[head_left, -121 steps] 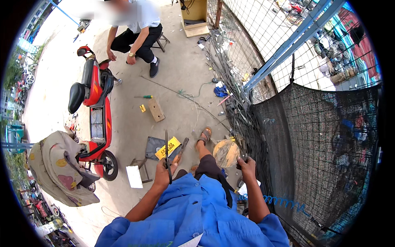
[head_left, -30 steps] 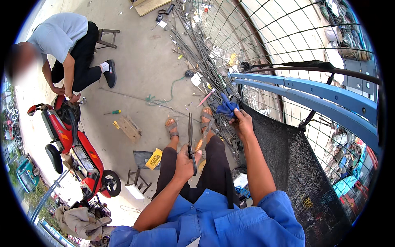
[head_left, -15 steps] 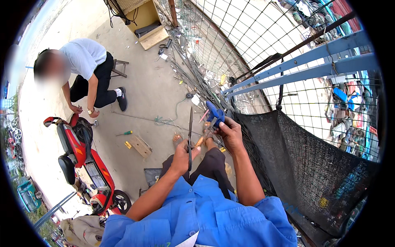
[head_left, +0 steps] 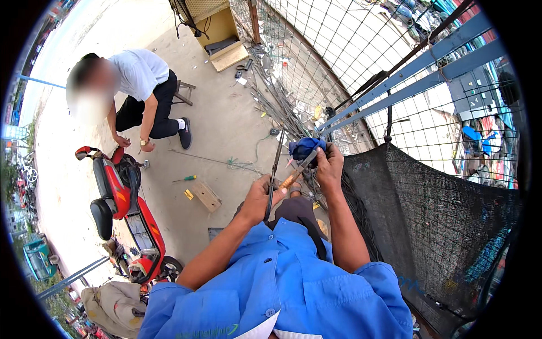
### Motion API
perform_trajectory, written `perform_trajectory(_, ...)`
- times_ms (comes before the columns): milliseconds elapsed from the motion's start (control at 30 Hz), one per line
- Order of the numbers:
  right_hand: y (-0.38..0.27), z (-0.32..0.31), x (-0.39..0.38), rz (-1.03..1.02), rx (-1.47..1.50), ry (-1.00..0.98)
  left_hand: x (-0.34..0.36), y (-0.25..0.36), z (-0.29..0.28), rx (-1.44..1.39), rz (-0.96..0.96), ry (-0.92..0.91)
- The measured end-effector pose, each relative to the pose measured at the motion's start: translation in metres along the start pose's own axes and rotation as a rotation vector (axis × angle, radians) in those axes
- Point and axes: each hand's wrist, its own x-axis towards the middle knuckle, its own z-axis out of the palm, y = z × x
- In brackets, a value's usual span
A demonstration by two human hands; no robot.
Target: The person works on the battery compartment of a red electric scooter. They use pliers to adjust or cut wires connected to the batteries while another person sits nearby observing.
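Grnd (head_left: 217, 110): grn-hdl screwdriver (head_left: 185, 178), yel. pc. (head_left: 188, 194) nr wood blk (head_left: 206, 195); loose cables (head_left: 280, 100).

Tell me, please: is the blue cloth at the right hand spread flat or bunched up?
Bunched up: the blue cloth makes a compact, creased lump at the right hand, not a flat sheet.

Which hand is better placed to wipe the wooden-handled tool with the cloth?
Probably the right hand: it holds the cloth near the blade; the left hand grips the handle and another tool.
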Motion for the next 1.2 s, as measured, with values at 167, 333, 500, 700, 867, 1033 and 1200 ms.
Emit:
perform_trajectory(167, -0.028, -0.008, 0.017, 0.204, 0.109, -0.052, 0.006, 0.007, 0.009, -0.024, 0.001, -0.011)
perform_trajectory(333, -0.035, -0.034, 0.046, 0.303, 0.274, -0.132, 0.015, 0.023, 0.027, -0.106, -0.011, -0.018)
perform_trajectory(500, -0.042, -0.047, 0.065, 0.397, 0.440, -0.086, 0.026, 0.035, 0.049, -0.142, -0.013, 0.015)
perform_trajectory(700, -0.036, -0.047, 0.072, 0.233, 0.359, 0.070, 0.034, 0.051, 0.071, -0.231, 0.001, 0.043)
perform_trajectory(867, -0.032, -0.054, 0.081, 0.288, 0.548, 0.046, 0.038, 0.040, 0.078, -0.257, 0.013, 0.067)
perform_trajectory(1033, -0.041, -0.068, 0.085, 0.307, 0.626, -0.039, 0.040, 0.041, 0.077, -0.292, 0.031, 0.096)
perform_trajectory(1200, -0.064, -0.063, 0.083, 0.296, 0.557, -0.192, 0.041, 0.047, 0.079, -0.306, 0.025, 0.101)
